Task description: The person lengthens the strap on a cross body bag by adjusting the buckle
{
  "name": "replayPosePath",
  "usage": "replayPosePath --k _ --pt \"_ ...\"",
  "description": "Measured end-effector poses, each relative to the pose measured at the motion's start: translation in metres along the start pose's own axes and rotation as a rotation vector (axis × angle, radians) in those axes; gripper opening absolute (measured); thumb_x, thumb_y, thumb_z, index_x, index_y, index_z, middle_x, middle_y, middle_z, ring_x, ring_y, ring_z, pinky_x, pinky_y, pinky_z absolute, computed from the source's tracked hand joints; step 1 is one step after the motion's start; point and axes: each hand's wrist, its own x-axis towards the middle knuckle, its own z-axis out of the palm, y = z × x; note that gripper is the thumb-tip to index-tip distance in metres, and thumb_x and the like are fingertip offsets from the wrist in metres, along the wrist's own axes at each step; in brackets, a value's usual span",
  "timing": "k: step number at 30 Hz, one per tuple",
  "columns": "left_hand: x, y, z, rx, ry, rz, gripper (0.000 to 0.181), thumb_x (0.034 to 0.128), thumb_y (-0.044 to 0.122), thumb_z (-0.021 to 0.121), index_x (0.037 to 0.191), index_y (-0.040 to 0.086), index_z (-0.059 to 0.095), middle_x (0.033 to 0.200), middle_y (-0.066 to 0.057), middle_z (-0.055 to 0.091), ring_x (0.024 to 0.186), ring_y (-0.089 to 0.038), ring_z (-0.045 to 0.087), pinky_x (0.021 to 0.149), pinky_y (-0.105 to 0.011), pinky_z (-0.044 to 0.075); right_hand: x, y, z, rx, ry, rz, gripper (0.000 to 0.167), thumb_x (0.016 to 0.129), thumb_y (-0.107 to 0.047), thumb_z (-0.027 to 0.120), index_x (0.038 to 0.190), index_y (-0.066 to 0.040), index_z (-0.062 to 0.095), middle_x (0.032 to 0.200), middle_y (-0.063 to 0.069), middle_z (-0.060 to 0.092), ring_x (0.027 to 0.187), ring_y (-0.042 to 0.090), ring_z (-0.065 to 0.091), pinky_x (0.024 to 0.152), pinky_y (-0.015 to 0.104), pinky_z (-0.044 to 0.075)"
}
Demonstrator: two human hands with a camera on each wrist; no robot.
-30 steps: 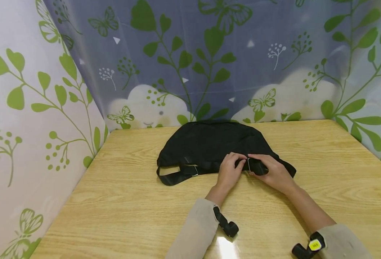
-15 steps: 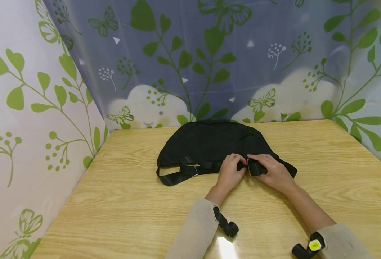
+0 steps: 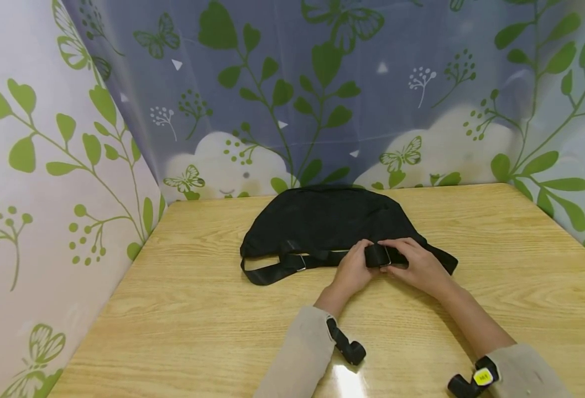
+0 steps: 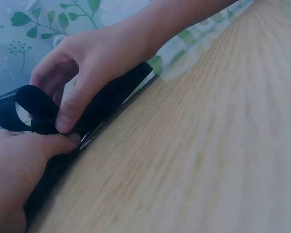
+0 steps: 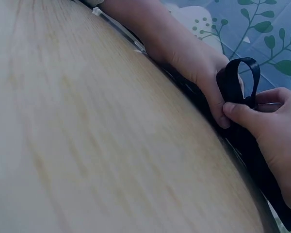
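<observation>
A black bag lies flat on the wooden table, its strap along the near edge. Both hands are at the strap's right part, close together. The left hand pinches the strap beside a metal buckle; the right hand holds the strap on the buckle's other side, thumb and fingers around it. A raised loop of strap stands up between the hands in the left wrist view. The same strap loop shows in the right wrist view, with the two thumbs nearly touching below it.
At the bag's left end, a strap loop with a second metal buckle lies on the table. Behind the table and at both sides hangs patterned cloth with green leaves and butterflies. Each forearm wears a small black camera.
The strap loop at the buckle has shifted left toward the left hand, and the buckle has turned and moved slightly right. The left hand has moved a little lower. The head view has shifted slightly.
</observation>
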Motion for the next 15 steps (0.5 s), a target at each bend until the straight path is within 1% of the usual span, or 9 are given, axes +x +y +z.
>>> replayPosePath --k 2,4,7,10,12,15 --pt "-0.0002 -0.0016 0.0010 -0.031 0.006 -0.005 0.048 0.0764 0.027 0.076 0.114 0.011 0.050 0.108 -0.002 0.056 0.098 -0.012 0.054 0.083 -0.023 0.042 -0.0004 0.0005 -0.0001 0.030 -0.002 -0.012 0.054 0.069 -0.008 0.079 0.119 -0.006 0.058 0.110 0.008 0.057 0.099 0.021 0.051 0.079 0.037 0.044" --pt "-0.0001 -0.0029 0.0013 -0.062 0.012 -0.002 0.052 0.0750 0.028 0.077 0.115 0.011 0.049 0.109 -0.002 0.056 0.100 -0.012 0.055 0.084 -0.024 0.042 -0.0004 0.0016 -0.0001 0.053 0.000 -0.032 0.052 0.069 -0.005 0.075 0.119 -0.004 0.058 0.113 0.008 0.057 0.101 0.022 0.050 0.084 0.034 0.041" --pt "0.0006 -0.0048 0.0016 -0.087 0.015 0.027 0.058 0.0721 0.030 0.079 0.118 0.013 0.047 0.111 -0.002 0.056 0.101 -0.012 0.054 0.084 -0.024 0.042 0.0001 0.0031 0.0002 0.071 0.010 -0.067 0.052 0.068 -0.001 0.074 0.117 -0.002 0.059 0.114 0.010 0.056 0.102 0.025 0.050 0.090 0.028 0.036" --pt "0.0010 -0.0060 0.0012 -0.083 0.017 0.052 0.061 0.0707 0.031 0.080 0.120 0.015 0.047 0.112 -0.001 0.056 0.101 -0.011 0.055 0.083 -0.024 0.042 0.0004 0.0040 0.0009 0.068 0.021 -0.088 0.052 0.065 -0.001 0.076 0.115 0.000 0.060 0.113 0.011 0.056 0.101 0.026 0.051 0.091 0.024 0.033" --pt "0.0005 -0.0063 0.0007 -0.064 0.021 0.057 0.060 0.0713 0.031 0.080 0.120 0.017 0.048 0.112 0.000 0.057 0.100 -0.011 0.055 0.082 -0.023 0.043 0.0004 0.0035 0.0015 0.063 0.029 -0.084 0.053 0.064 -0.002 0.078 0.114 0.000 0.060 0.111 0.011 0.058 0.099 0.026 0.052 0.088 0.026 0.036" --pt "-0.0003 -0.0054 -0.0004 -0.033 0.028 0.046 0.056 0.0726 0.031 0.079 0.119 0.020 0.049 0.110 0.002 0.059 0.097 -0.010 0.057 0.080 -0.024 0.044 -0.0002 0.0018 0.0016 0.059 0.031 -0.050 0.054 0.064 -0.004 0.079 0.115 0.000 0.060 0.108 0.011 0.060 0.098 0.026 0.053 0.083 0.034 0.041"
